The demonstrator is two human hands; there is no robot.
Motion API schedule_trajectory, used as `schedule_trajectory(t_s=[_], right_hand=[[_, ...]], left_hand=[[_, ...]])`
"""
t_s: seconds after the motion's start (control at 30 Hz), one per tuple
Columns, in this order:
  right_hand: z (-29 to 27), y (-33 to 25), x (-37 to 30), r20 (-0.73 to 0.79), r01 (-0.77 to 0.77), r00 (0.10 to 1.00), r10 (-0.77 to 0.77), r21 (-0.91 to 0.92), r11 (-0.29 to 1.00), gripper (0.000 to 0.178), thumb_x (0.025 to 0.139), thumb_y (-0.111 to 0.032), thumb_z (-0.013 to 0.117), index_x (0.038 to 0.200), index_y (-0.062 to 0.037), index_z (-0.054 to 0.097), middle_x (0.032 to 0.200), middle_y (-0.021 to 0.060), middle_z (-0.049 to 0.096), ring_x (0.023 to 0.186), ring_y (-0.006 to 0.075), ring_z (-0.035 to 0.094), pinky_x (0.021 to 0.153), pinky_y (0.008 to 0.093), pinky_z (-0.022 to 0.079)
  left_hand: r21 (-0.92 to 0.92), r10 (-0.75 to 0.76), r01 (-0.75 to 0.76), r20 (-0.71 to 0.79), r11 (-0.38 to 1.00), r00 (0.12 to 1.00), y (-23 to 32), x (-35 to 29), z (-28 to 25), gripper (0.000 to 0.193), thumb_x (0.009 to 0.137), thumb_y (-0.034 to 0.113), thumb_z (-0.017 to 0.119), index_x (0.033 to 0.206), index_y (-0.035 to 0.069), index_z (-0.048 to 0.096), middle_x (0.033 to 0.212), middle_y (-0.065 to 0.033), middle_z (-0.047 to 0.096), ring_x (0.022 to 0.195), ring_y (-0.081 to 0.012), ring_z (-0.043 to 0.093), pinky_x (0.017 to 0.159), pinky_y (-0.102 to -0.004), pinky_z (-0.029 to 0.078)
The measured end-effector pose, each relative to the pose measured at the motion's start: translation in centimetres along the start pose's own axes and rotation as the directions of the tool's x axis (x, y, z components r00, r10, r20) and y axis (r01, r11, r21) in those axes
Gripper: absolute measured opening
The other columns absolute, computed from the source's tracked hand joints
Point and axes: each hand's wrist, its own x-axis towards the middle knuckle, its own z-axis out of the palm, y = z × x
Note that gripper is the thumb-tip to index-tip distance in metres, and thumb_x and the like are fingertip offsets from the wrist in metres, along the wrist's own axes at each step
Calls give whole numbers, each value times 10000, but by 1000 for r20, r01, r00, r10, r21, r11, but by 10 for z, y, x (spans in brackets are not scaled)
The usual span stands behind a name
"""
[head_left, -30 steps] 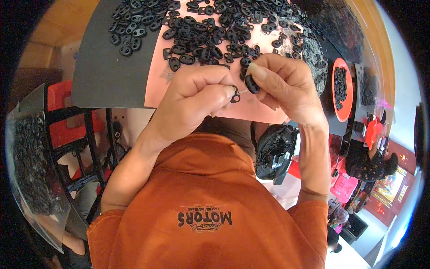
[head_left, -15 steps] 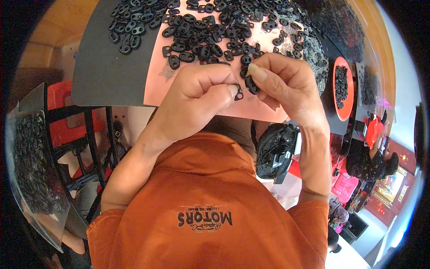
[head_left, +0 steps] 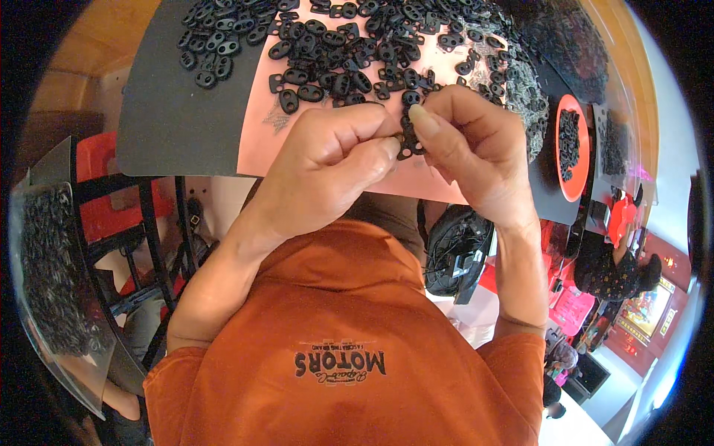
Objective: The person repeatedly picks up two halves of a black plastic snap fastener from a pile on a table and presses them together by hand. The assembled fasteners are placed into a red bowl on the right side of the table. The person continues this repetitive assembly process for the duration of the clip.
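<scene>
One big orange shirt (head_left: 335, 297) takes up the bottom of the view, with upside-down lettering on the chest. Past it is a dark worktop (head_left: 186, 137), its far side cut off by the frame top, with a pink sheet (head_left: 262, 145) laid over part of it. Loads of black cord stoppers (head_left: 327, 44) are heaped across both, and the heap runs out of frame too, so no idea how far back it goes. Left hand (head_left: 320, 167) and right hand (head_left: 480, 152) meet over the near edge of the sheet, hiding some of it. A tangle of silvery bits (head_left: 529, 104) sits behind the right hand, too fine to make out singly. Off to the right there's a red-orange plate (head_left: 571, 191) full of small black bits. Heap and plate look pretty much as they did half a second ago.

The small black parts (head_left: 409, 149) are what changed: back then one was in each hand with a gap between, now they're bunched together right between the fingertips. Left fingers are pinching one; right fingers are closed on the other, mostly covered by the thumb. Can't tell whether they're actually joined.
</scene>
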Motion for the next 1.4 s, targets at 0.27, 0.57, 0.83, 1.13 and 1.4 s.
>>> schedule_trajectory(t_s=[0.27,0.57,0.83,1.13,1.4], right_hand=[[5,6,-1,-23,-21,999,22,50,999,191,863,-160,582,765,3,573,613,-14,512,567,31,430,475,205,357],[9,7,-2,-89,17,996,-14,30,999,165,858,-152,588,784,-5,585,600,16,533,533,63,466,465,228,375],[14,24,-5,-7,466,819,-574,-575,672,422,696,-194,720,1041,-26,546,722,103,525,563,228,556,491,309,450],[11,18,-4,91,499,816,-571,-610,616,424,673,-167,737,1009,-7,535,725,92,506,561,207,551,484,310,466],[11,15,-12,136,508,815,-563,-634,583,440,657,-169,745,1008,-6,535,684,78,494,504,202,538,436,313,454]], left_hand=[[-13,2,-2,-2,1000,1000,0,0,1,206,846,147,492,673,36,505,543,35,430,482,-44,388,436,-214,306],[-38,-31,30,-14,999,999,1,0,1,195,857,163,505,722,28,547,578,39,456,503,-26,400,448,-191,324],[-255,-123,108,-41,961,992,0,1,1,146,838,123,531,804,-1,601,623,20,520,517,-26,446,446,-165,349],[-325,-201,185,-17,928,979,10,-1,-5,181,828,109,513,754,-27,607,603,-5,539,492,-50,477,473,-179,413],[-273,-151,153,27,950,988,11,5,-3,275,844,140,490,619,-11,543,561,6,491,494,-28,449,408,-201,339]])
